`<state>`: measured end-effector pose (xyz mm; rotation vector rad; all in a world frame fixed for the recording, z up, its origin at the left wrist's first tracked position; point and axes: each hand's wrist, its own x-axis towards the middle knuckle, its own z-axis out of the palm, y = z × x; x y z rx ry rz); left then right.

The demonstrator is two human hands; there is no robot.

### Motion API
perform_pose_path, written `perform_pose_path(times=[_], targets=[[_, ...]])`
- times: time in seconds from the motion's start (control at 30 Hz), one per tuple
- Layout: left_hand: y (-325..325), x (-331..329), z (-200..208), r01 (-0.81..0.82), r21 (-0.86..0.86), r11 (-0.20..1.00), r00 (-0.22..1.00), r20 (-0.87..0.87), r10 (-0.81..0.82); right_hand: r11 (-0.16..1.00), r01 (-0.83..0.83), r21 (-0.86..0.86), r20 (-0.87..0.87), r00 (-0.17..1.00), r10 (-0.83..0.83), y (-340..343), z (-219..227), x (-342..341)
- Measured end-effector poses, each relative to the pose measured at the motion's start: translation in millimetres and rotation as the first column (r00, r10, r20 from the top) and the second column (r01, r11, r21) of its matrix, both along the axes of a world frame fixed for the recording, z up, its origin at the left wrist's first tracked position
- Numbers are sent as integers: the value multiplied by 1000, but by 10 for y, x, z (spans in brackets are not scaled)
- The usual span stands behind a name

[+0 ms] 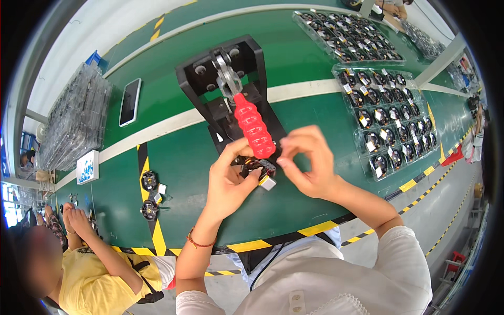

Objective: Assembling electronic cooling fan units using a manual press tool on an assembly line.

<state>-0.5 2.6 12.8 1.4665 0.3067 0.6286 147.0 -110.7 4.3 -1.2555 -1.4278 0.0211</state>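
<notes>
In front of me my left hand (229, 184) is closed around a small round black electronic part with wires (266, 167), its thumb pressing on it. A white block with a yellow edge (268, 182) hangs at the part's near side. Just right of it, my right hand (311, 164) is raised with thumb and forefinger brought together; whatever lies between their tips is too small to make out. Above the part leans the red ribbed handle (253, 126) of a toggle clamp, bolted to a black fixture (220, 68). My left hand hides part of the fixture's base.
Clear trays (362, 160) of similar round parts stand at right and far right. Two loose round parts (149, 181) lie left on striped tape. Farther left are a phone (130, 102), a small white box (87, 168) and stacked clear trays (79, 118). A co-worker (100, 268) sits at left.
</notes>
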Motion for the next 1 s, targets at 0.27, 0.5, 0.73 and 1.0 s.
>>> perform_pose_path(times=[0.27,0.5,0.73,1.0], targets=[[427,-144,-162,662,-718,214,596,678,431,937,-154,314,692,713,-115,683,924,240],[447,15,-522,270,-740,616,827,506,246,948,-156,276,404,914,33,856,1292,225],[538,-98,-303,189,-672,716,831,498,247,790,552,265,364,701,-613,1095,1583,334],[430,-405,391,226,-114,967,937,298,-183,900,75,-429,479,864,156,23,47,158]])
